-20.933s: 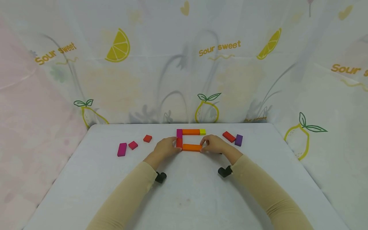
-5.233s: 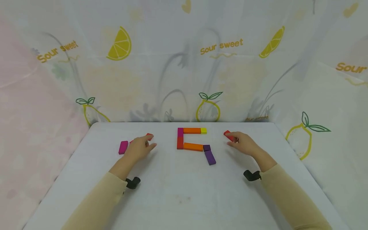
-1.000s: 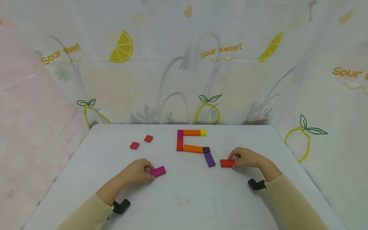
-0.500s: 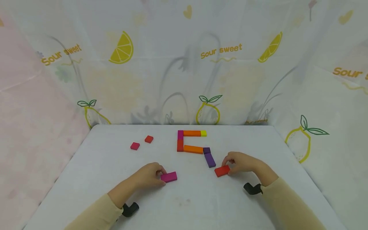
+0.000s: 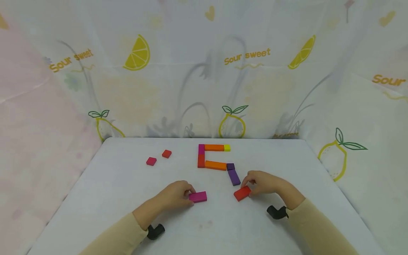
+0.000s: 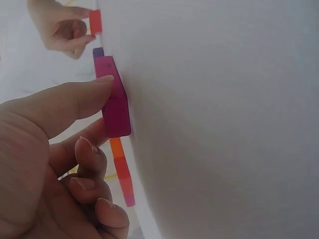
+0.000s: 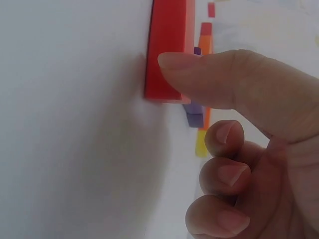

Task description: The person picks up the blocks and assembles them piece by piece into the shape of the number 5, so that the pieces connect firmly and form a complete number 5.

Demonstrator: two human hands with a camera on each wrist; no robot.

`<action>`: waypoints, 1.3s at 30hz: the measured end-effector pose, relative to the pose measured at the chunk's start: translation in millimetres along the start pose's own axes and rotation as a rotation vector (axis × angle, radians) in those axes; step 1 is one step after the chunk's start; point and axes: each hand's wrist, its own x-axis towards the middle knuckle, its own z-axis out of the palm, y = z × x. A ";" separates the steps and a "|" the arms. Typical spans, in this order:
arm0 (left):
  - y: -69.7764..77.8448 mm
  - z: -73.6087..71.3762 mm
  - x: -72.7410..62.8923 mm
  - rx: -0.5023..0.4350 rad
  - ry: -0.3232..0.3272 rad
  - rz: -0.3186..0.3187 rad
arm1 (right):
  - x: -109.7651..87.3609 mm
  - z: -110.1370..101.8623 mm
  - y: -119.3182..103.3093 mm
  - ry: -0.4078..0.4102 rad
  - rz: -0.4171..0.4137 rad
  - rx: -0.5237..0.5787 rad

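Currently, left hand (image 5: 172, 195) pinches magenta block (image 5: 199, 197) at lower centre of head view, right hand (image 5: 265, 183) pinches red block (image 5: 242, 193) lower right of centre, near long purple block (image 5: 234, 177).

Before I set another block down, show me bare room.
Free: near table, between left sleeve and right sleeve; far right, between yellow block and table edge, beyond the right hand. Crowded: around the long purple block, held red block close by.
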 end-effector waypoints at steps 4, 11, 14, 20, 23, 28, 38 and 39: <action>4.6 1.9 3.0 0.001 -0.006 -0.007 | 0.8 1.6 -3.4 -0.001 -0.003 -0.005; 8.4 2.4 3.6 -0.017 -0.025 -0.043 | 0.7 4.9 -5.4 0.013 -0.015 -0.007; 7.6 0.9 2.9 -0.019 -0.014 -0.062 | -2.9 6.8 -7.3 0.054 0.047 -0.008; 3.1 0.8 1.0 -0.003 0.006 -0.047 | -12.1 17.2 -18.5 0.163 0.239 -0.047; 3.3 1.5 1.1 -0.012 0.004 -0.034 | -12.5 24.3 -25.2 0.185 0.289 -0.079; 8.1 2.7 2.6 -0.026 -0.006 -0.016 | -8.8 33.5 -33.2 0.229 0.309 -0.135; 15.9 5.3 6.6 -0.027 -0.022 0.003 | -4.9 40.0 -44.2 0.235 0.338 -0.127; 16.6 5.7 6.9 -0.027 -0.024 0.007 | -4.3 40.5 -44.7 0.234 0.334 -0.126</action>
